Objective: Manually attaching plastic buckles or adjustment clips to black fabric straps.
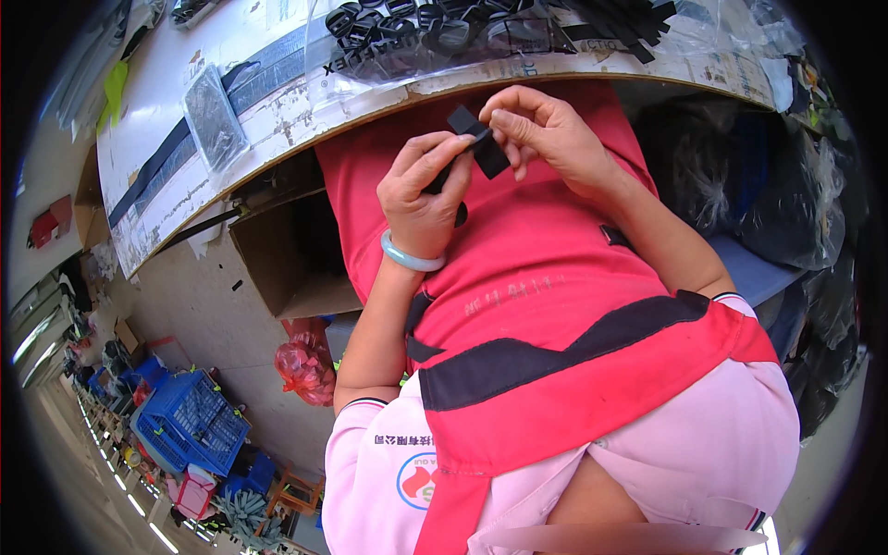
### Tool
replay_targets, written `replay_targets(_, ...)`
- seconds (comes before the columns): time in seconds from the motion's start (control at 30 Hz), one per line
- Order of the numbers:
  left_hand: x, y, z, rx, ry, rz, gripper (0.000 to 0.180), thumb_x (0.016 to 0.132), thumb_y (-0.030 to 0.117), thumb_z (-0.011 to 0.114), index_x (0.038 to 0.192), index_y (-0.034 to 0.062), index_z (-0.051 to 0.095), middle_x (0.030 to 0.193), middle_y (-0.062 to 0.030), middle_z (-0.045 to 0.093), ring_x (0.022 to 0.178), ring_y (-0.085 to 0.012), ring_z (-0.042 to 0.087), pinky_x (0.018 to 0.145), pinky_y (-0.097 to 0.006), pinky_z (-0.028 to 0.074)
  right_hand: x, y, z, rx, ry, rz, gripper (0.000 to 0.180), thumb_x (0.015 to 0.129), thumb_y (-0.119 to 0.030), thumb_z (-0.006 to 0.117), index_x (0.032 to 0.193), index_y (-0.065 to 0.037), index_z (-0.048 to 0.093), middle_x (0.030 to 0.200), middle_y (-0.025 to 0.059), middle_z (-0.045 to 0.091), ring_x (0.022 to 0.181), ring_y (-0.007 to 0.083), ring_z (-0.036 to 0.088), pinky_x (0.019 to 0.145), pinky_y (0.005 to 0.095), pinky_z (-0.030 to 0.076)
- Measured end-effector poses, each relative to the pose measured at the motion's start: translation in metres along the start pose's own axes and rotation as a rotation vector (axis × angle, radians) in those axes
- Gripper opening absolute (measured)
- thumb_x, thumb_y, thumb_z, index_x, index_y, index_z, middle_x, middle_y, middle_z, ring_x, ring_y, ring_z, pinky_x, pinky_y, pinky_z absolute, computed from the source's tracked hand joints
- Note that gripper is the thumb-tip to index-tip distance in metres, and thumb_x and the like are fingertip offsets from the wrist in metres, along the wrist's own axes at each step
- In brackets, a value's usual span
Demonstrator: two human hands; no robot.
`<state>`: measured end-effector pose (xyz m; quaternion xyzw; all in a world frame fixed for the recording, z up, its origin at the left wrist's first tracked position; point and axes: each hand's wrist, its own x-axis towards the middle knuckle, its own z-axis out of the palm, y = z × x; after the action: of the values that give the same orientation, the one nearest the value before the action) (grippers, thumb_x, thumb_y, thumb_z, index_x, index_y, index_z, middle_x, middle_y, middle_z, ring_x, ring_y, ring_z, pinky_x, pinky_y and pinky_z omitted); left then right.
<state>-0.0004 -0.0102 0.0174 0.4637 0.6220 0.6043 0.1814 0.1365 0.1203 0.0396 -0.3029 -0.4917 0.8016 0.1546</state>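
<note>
Over my lap, just off the table's front edge, both hands work on a short piece of black webbing strap [493, 161]. My left hand [423, 190], with a pale bangle at its wrist, is closed on the strap between thumb and fingers. On the other side my right hand [553, 137] is curled, its thumb and forefinger pinched at the strap's edge. One strap end sticks up above the left fingertips, and another part hangs between the hands. Whether a small fitting sits inside the left fist is hidden. Beneath them spreads my red apron [518, 240].
On the worn white table [305, 120] lie a pile of black plastic buckles [407, 28], black strap pieces [629, 28] and a clear plastic packet [215, 118]. A cardboard box [287, 259] stands under it. Dark plastic bags [786, 203] are at right, a blue crate [194, 421] lower left.
</note>
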Motion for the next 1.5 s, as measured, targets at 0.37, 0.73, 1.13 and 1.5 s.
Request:
replay_targets(0.37, -0.008, 0.018, -0.004, 0.042, -0.182, 0.109, 0.027, 0.075, -0.009, 0.072, 0.099, 0.0035, 0.071, 0.092, -0.0103, 0.066, 0.078, -0.0179, 0.065, 0.067, -0.026, 0.052, 0.006, 0.000, -0.015, -0.347, -0.038, -0.073, 0.019, 0.090, -0.020, 0.067, 0.096, -0.001, 0.067, 0.079, -0.0017, 0.063, 0.071, 0.0043, 0.056, 0.063, 0.0203, 0.048)
replay_targets(0.73, -0.012, 0.023, -0.005, 0.046, -0.250, 0.121, 0.028, 0.074, -0.010, 0.071, 0.098, 0.0046, 0.071, 0.091, -0.0106, 0.065, 0.078, -0.0195, 0.065, 0.067, -0.028, 0.052, 0.008, 0.004, -0.014, -0.136, -0.036, -0.006, 0.015, 0.086, -0.009, 0.070, 0.097, -0.002, 0.061, 0.088, -0.0003, 0.063, 0.079, 0.0059, 0.059, 0.069, 0.0205, 0.049)
replay_targets(1.13, -0.028, -0.022, -0.013, -0.813, -0.090, -0.978, 0.026, 0.096, 0.029, 0.058, 0.101, 0.0034, 0.060, 0.077, -0.0050, 0.061, 0.052, -0.0119, 0.055, 0.037, -0.021, 0.036, 0.030, -0.023, 0.056, -0.018, -0.170, -0.280, 0.026, 0.089, -0.013, 0.067, 0.110, -0.001, 0.058, 0.101, 0.0073, 0.064, 0.086, 0.0122, 0.065, 0.073, 0.0244, 0.055)
replay_targets(1.5, -0.021, -0.025, -0.010, -0.926, -0.006, -1.067, 0.035, 0.098, 0.037, 0.053, 0.099, 0.0035, 0.063, 0.077, -0.0062, 0.062, 0.057, -0.0127, 0.057, 0.045, -0.023, 0.045, -0.005, 0.000, 0.043, -0.709, -0.522, -0.362, 0.025, 0.080, -0.006, 0.072, 0.104, -0.004, 0.064, 0.103, 0.0066, 0.058, 0.092, 0.0221, 0.059, 0.077, 0.0319, 0.050)
